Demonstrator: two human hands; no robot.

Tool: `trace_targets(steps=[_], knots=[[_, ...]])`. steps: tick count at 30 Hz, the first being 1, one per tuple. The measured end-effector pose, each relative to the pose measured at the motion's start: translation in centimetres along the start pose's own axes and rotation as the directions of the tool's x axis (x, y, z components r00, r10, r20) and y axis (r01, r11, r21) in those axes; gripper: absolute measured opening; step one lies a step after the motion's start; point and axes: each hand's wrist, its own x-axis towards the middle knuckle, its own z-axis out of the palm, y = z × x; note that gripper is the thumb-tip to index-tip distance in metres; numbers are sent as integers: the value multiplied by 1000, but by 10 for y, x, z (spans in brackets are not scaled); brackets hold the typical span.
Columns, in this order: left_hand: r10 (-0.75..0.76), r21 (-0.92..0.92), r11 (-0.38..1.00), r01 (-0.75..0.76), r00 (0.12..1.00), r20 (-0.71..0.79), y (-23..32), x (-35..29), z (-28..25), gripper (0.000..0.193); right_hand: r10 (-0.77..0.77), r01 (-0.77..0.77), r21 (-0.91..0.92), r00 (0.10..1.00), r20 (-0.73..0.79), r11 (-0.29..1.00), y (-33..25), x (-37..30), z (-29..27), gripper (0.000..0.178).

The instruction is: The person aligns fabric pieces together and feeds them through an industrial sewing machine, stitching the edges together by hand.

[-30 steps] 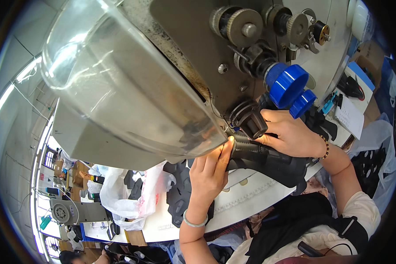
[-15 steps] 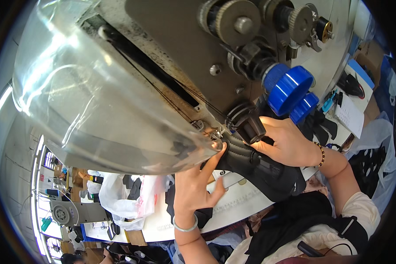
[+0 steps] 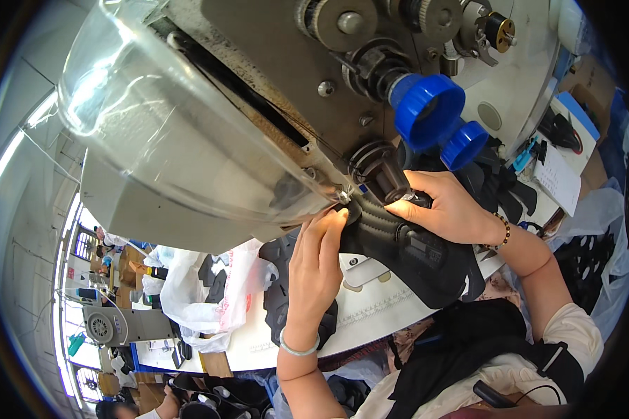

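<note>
A black padded piece with rows of stitching, which looks like a shoe upper [image 3: 426,258], lies under the head of a sewing machine [image 3: 258,49]. My left hand [image 3: 316,262] has its fingers pressed together, tips on the upper's left edge beside the machine's small metal foot [image 3: 345,194]. On the other side, my right hand [image 3: 454,209] is closed with thumb and forefinger at the upper's right edge, next to a dark ribbed cone-shaped part [image 3: 386,174]. That part hides some of the right fingertips' grip. The upper's wide end hangs toward me.
A clear plastic shield [image 3: 140,119] bulges at left. Blue round knobs [image 3: 430,112] jut out above my right hand. On the white table [image 3: 258,349] are dark cut pieces [image 3: 279,269] and a white plastic bag [image 3: 189,297]. Paper [image 3: 558,174] lies at right.
My left fingers, spread apart before, have come together at the upper's edge, and the left thumb has drawn in. The whole view has shifted slightly; my right hand keeps its hold.
</note>
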Motion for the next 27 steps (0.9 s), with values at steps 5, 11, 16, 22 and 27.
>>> trace_targets(steps=[5, 11, 16, 22, 27], knots=[[120, 62, 990, -123, 991, 54, 0, 2, -3, 41, 48, -48, 41, 999, -4, 998, -2, 2, 1, 32], [132, 166, 976, -140, 990, 53, 8, 3, -6, 48, 44, -41, 66, 998, -52, 997, -2, 0, 6, 31], [139, 125, 984, -129, 987, -76, 7, 1, 1, 41, 40, -33, 96, 997, -65, 995, 1, -1, 7, 30], [158, 127, 980, -151, 986, -44, -1, -4, -1, 40, 76, -68, 108, 994, -77, 992, -2, -4, 13, 30], [135, 81, 988, -133, 990, -25, -2, 0, -2, 43, 97, -83, 110, 987, -126, 990, 3, -5, 17, 31]])
